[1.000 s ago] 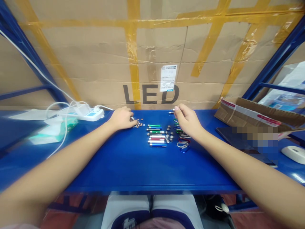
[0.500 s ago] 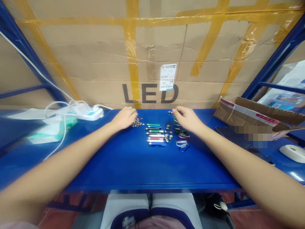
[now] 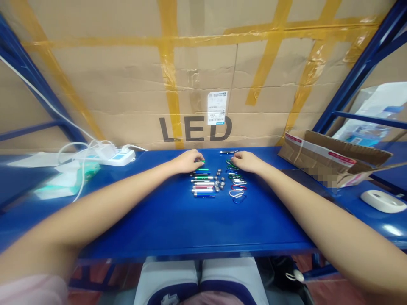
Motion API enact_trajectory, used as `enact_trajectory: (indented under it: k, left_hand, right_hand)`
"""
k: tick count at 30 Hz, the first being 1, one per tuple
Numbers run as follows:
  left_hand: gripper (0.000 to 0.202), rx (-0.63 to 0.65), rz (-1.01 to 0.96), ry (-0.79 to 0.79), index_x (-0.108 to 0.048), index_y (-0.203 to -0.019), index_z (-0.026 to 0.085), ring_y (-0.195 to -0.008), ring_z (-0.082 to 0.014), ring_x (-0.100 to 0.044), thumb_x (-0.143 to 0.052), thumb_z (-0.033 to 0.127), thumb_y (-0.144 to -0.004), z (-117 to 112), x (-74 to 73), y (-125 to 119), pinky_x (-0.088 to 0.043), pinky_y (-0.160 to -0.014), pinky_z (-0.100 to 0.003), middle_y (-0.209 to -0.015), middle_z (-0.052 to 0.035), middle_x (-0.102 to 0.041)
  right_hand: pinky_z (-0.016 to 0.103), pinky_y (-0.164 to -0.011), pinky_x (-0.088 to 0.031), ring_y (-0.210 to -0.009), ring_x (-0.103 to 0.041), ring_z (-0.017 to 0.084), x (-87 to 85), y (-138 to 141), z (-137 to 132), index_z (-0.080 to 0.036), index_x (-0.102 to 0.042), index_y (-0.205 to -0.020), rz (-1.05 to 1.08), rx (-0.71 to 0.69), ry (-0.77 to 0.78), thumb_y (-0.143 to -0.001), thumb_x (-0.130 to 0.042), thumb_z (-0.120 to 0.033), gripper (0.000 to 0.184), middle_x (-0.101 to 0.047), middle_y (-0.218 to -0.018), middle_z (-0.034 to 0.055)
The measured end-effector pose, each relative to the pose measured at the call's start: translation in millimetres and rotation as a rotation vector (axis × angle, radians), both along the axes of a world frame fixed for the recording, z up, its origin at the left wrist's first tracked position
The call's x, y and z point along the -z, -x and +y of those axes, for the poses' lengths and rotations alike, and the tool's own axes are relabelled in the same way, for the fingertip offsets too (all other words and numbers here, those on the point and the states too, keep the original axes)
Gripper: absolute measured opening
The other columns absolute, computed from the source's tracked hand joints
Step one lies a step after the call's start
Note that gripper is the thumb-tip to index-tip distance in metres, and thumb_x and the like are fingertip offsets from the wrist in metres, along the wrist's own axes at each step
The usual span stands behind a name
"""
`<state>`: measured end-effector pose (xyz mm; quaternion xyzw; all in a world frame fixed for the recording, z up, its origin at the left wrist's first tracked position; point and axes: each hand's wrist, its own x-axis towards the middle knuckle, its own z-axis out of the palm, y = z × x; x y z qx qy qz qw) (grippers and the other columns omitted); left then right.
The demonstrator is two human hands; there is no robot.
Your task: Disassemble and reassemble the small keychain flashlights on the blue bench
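Note:
My left hand (image 3: 190, 161) is closed, thumb and fingers pinched just above a row of small penlights. A green tip (image 3: 203, 161) pokes out at its fingertips; the rest of that piece is hidden. Below lie the penlights, among them a red one (image 3: 203, 187) and a blue one (image 3: 204, 195). My right hand (image 3: 248, 161) is curled with pinched fingertips at the top of a column of carabiners, including a red one (image 3: 238, 187). What it grips, if anything, is hidden. Beyond its knuckles rests a black penlight (image 3: 228, 152). Between the rows sit several small silver caps (image 3: 219, 184).
A tall taped carton (image 3: 127, 93) backs the blue table (image 3: 152, 228). At left lie a white power strip (image 3: 121, 157) with cables and a green-white packet (image 3: 68, 182). An open cardboard box (image 3: 318, 163) and a white mouse (image 3: 383, 201) are at right.
My left hand has moved right from the pile of small coin-like pieces to the penlights. My right hand has let go of the black penlight and come nearer to the carabiners. The view shifted slightly.

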<state>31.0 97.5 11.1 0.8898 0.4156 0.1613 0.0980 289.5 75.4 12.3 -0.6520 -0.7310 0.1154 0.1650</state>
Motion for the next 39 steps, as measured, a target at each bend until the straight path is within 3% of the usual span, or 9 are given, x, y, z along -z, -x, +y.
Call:
enact_trajectory:
  k: [6,11,16,20,24,27,30,35,39]
  left_hand:
    - [0.026,-0.014,0.020,0.070,-0.075,-0.095,0.017,-0.091,-0.0211,-0.067,-0.056,0.032,-0.088,3,-3.1,-5,-0.050,-0.082,-0.031,-0.101,-0.0075,-0.073]
    - [0.026,-0.040,-0.017,0.045,-0.075,-0.094,0.017,-0.097,-0.0216,-0.067,-0.054,0.031,-0.089,5,-0.8,-11,-0.050,-0.086,-0.032,-0.102,-0.0073,-0.074]
    - [0.023,-0.047,-0.037,-0.014,-0.073,-0.094,0.016,-0.094,-0.0216,-0.067,-0.054,0.026,-0.088,18,-1.6,-32,-0.051,-0.087,-0.032,-0.100,-0.0078,-0.074]
    - [0.028,-0.044,-0.038,-0.081,-0.069,-0.109,0.014,-0.103,-0.0230,-0.065,-0.056,0.023,-0.086,35,0.1,-55,-0.050,-0.094,-0.034,-0.109,-0.0105,-0.071]
    - [0.044,-0.086,-0.024,-0.131,-0.060,-0.127,0.011,-0.119,-0.0290,-0.058,-0.058,0.030,-0.087,57,5.2,-75,-0.046,-0.103,-0.040,-0.126,-0.0177,-0.061]
    - [0.048,-0.098,0.009,-0.141,-0.059,-0.129,0.013,-0.123,-0.0326,-0.056,-0.058,0.036,-0.087,70,7.8,-87,-0.044,-0.104,-0.044,-0.128,-0.0186,-0.059]
    - [0.044,-0.059,0.054,-0.132,-0.063,-0.124,0.014,-0.117,-0.0302,-0.059,-0.060,0.038,-0.087,78,9.5,-98,-0.046,-0.102,-0.041,-0.123,-0.0165,-0.063]
    - [0.026,0.002,0.123,-0.094,-0.070,-0.100,0.012,-0.097,-0.0273,-0.067,-0.069,0.027,-0.078,77,9.5,-109,-0.051,-0.085,-0.035,-0.104,-0.0129,-0.071]
    - [0.016,0.032,0.092,-0.108,-0.067,-0.094,0.011,-0.091,-0.0253,-0.067,-0.063,0.021,-0.083,64,-5.3,-104,-0.051,-0.080,-0.034,-0.099,-0.0129,-0.072]
  right_hand:
    - [0.027,-0.072,-0.042,-0.089,-0.066,0.022,0.9,0,3,-0.015,-0.071,-0.089,-0.062,0.000,0.044,-0.092,-0.053,-0.028,0.022,-0.075,-0.101,0.0120]
    - [0.027,-0.070,-0.042,-0.085,-0.066,0.022,1.8,-2,6,-0.015,-0.071,-0.088,-0.066,0.012,0.055,-0.091,-0.052,-0.028,0.023,-0.075,-0.098,0.0126]
    - [0.029,-0.068,-0.041,-0.083,-0.065,0.024,-2.4,-3,6,-0.013,-0.069,-0.085,-0.028,0.015,0.021,-0.090,-0.047,-0.024,0.025,-0.073,-0.095,0.0162]
    - [0.027,-0.068,-0.041,-0.080,-0.061,0.020,-6.5,2,-3,-0.016,-0.064,-0.080,0.017,-0.167,-0.023,-0.092,-0.043,-0.026,0.026,-0.071,-0.088,0.0099]
    - [0.026,-0.063,-0.038,-0.068,-0.053,0.015,-4.9,8,-12,-0.018,-0.057,-0.068,0.028,-0.406,-0.001,-0.089,-0.049,-0.028,0.024,-0.065,-0.075,0.0026]
    - [0.026,-0.058,-0.035,-0.060,-0.047,0.013,-2.1,10,-15,-0.018,-0.055,-0.064,0.032,-0.493,0.022,-0.085,-0.054,-0.027,0.023,-0.058,-0.066,0.0000]
    - [0.025,-0.056,-0.034,-0.058,-0.046,0.011,0.0,10,-15,-0.018,-0.057,-0.069,0.063,-0.541,0.023,-0.086,-0.054,-0.027,0.019,-0.056,-0.064,-0.0020]
    - [0.026,-0.059,-0.039,-0.059,-0.050,0.013,3.6,9,-10,-0.019,-0.058,-0.070,0.133,-0.504,-0.079,-0.086,-0.054,-0.028,0.019,-0.058,-0.065,-0.0006]
    - [0.037,-0.085,-0.046,-0.091,-0.059,0.022,7.9,5,2,-0.018,-0.061,-0.093,0.224,-0.339,-0.314,-0.086,-0.051,-0.023,0.013,-0.066,-0.098,0.0095]
